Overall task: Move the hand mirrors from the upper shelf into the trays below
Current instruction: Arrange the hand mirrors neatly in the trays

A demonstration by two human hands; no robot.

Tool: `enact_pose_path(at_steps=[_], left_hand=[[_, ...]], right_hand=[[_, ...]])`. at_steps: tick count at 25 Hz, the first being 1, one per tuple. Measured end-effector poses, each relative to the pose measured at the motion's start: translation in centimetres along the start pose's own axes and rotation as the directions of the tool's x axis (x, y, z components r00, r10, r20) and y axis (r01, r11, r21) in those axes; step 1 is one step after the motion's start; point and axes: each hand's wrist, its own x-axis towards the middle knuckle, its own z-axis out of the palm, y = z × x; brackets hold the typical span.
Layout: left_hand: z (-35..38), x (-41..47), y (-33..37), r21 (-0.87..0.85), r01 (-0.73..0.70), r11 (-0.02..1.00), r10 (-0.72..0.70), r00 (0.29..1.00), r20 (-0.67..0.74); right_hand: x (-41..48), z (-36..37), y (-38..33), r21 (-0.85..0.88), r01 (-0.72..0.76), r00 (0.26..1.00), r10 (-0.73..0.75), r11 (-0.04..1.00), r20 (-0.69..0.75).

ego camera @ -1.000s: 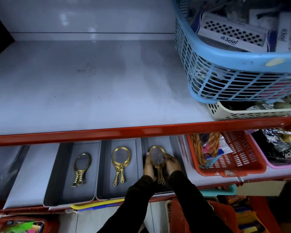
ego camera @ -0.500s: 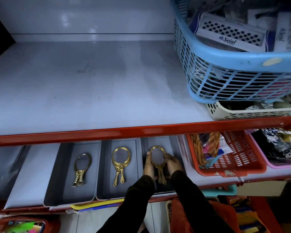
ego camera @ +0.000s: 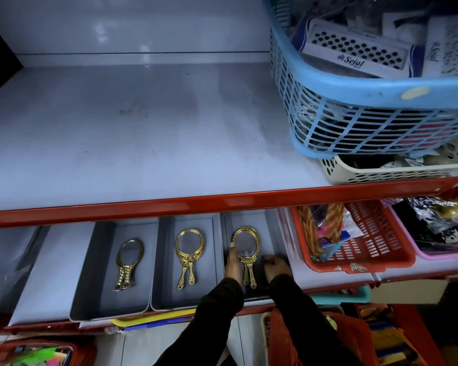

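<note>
Your left hand (ego camera: 233,262) lies along the left edge of the gold hand mirror (ego camera: 246,248) in the right grey tray (ego camera: 271,233), fingers touching the frame beside the glass; the fingers are loosely laid against it, not wrapped round it. Your right hand (ego camera: 276,268) is just to the right of the mirror's handle, blurred, with the fingers curled; you cannot tell from this view whether that grip touches the mirror or holds anything. Both of your dark sleeves come in from the lower edge.

That mirror lies flat on the tray floor, glass up, head toward the back and handle toward you. In the middle grey tray (ego camera: 167,260) a second gold mirror (ego camera: 189,249) lies the same way. In the left grey tray (ego camera: 101,265) a third mirror (ego camera: 128,260) lies with its handle slanted to the left. The three trays sit side by side on the lower shelf, touching.

The upper shelf (ego camera: 117,141) above shows its bare grey surface on the left and middle. At its right a blue basket (ego camera: 354,96) rests on a cream basket (ego camera: 368,173). On the lower shelf a red basket (ego camera: 368,247) sits right of the trays.
</note>
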Motion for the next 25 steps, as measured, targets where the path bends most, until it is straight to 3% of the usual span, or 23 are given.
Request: enact_pose_path(at_steps=[3,6,13,19,25], left_hand=[[-0.1,0.1,-0.8,-0.026,0.037,0.999,-0.037,0.999,0.002],[-0.2,0.4,-1.1,-0.025,0.045,0.999,-0.044,0.999,0.012],[-0.5,0.0,-0.6,-0.073,0.107,0.992,-0.104,0.994,0.038],[-0.6,-0.4,-0.3,-0.079,0.102,0.992,-0.098,0.994,0.052],[-0.6,-0.4,-0.4,-0.057,0.109,0.992,-0.106,0.992,0.061]], right_hand=[[-0.6,0.1,0.2,-0.188,0.029,0.999,-0.022,0.982,0.043],[-0.7,0.2,0.0,-0.234,0.036,0.997,-0.020,0.971,0.074],[-0.7,0.6,-0.4,-0.233,0.038,0.998,-0.026,0.972,0.055],[-0.1,0.5,-0.5,-0.052,0.005,0.999,-0.003,0.999,0.038],[0.3,1.1,0.2,-0.039,0.020,0.998,-0.017,0.999,0.059]])
